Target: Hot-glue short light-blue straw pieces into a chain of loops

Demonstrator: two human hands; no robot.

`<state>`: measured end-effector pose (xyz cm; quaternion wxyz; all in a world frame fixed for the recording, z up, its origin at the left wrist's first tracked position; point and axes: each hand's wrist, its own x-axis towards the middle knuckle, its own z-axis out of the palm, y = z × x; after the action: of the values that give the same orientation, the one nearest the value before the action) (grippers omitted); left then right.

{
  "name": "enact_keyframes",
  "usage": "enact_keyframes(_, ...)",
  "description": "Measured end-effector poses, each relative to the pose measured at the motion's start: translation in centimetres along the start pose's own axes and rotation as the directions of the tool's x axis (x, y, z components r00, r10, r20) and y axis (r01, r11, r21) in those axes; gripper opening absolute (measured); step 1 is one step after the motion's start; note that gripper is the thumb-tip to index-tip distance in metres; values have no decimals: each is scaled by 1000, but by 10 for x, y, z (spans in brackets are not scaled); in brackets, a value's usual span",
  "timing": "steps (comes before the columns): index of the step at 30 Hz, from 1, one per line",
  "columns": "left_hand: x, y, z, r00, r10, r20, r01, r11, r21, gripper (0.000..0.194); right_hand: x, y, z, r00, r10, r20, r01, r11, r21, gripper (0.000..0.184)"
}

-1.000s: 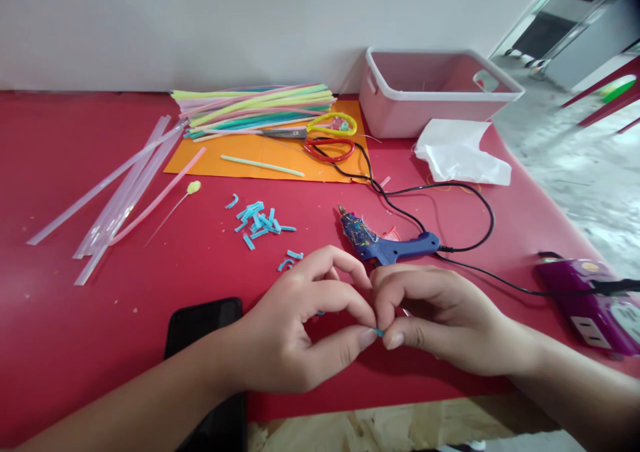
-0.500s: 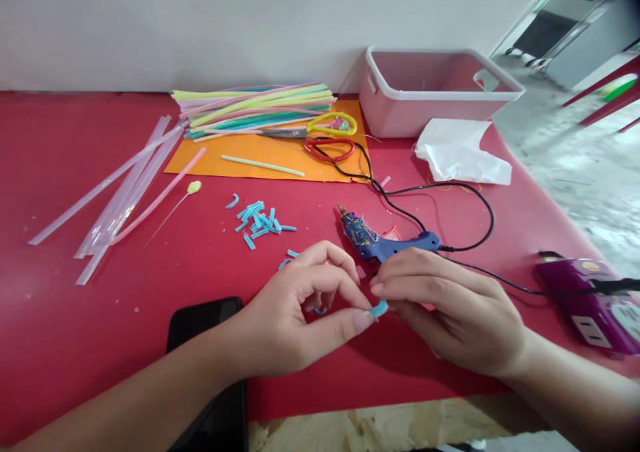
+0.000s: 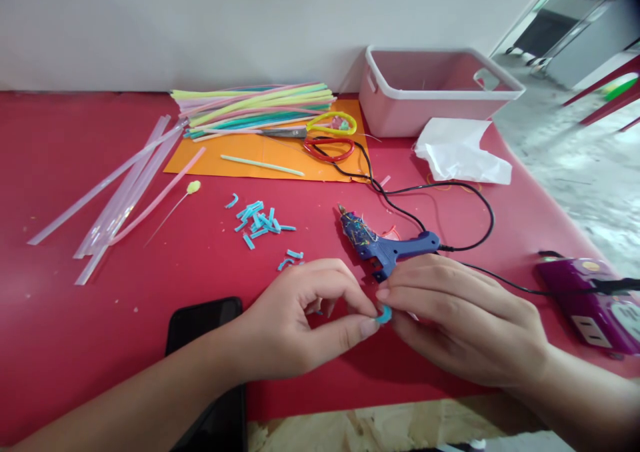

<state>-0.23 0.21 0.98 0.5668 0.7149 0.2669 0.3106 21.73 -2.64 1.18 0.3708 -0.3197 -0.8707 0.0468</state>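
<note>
Left hand (image 3: 295,325) and right hand (image 3: 460,319) being shifted slightly right and nearer, more of the gun (image 3: 400,247) being uncovered

Compared with half a second ago, the blue piece (image 3: 384,315) is being bent into a plainer curve. It is being held above the near middle of the red table (image 3: 75,319), between the two hands. By the left hand, one end is being pinched between thumb and forefinger, while the remaining fingers are being kept loosely curled. The other end is being held close beside the right fingertips; whether it is being gripped there is not to be made out. The right hand is being held back uppermost, its fingers bent together, and their undersides are being hidden.

Just far of the right hand, the gun is lying with its nozzle being pointed far left, its black cable (image 3: 493,220) being looped to the right. At the near right, a purple socket box (image 3: 575,299) is being shown. At the near left, a phone (image 3: 205,319) is being partly covered by the left forearm. Far of the left hand, blue scraps (image 3: 260,222) are being seen in a loose pile, with a few bits lying nearer.

Farther back, an orange sheet (image 3: 280,151) is being partly covered by bundled stems (image 3: 255,105) and scissors (image 3: 303,133). At the left, clear sticks (image 3: 107,183) are lying crossed. At the far right, a pink box (image 3: 425,115) is standing, white paper (image 3: 460,155) lying just near of it.
</note>
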Motion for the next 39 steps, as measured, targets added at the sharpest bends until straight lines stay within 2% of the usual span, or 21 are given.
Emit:
enact_keyframes(6,-2,-3,0,981,175,-83,-160,975,156,5,5,-3,-2,1000,21,0,-21,998,55,22)
enact_keyframes(12,-2,-5,2,953,291,-88,-265,937,228,7,7,-3,-1,1000,-8,-8,8,1000,-5,9)
enact_keyframes(18,-4,-8,3,923,375,-87,-336,895,295,7,5,-3,-1,999,-39,2,39,999,-11,8)
enact_keyframes(25,-7,-11,5,908,414,-67,-363,856,368,7,5,-2,0,999,-46,11,46,999,-8,8)
enact_keyframes(31,-8,-15,6,865,497,-67,-395,757,520,11,5,-3,0,998,-55,24,56,998,-26,9)
enact_keyframes(39,-10,-18,4,832,554,-11,-445,680,583,13,0,-2,1,993,-109,50,112,991,-67,12)
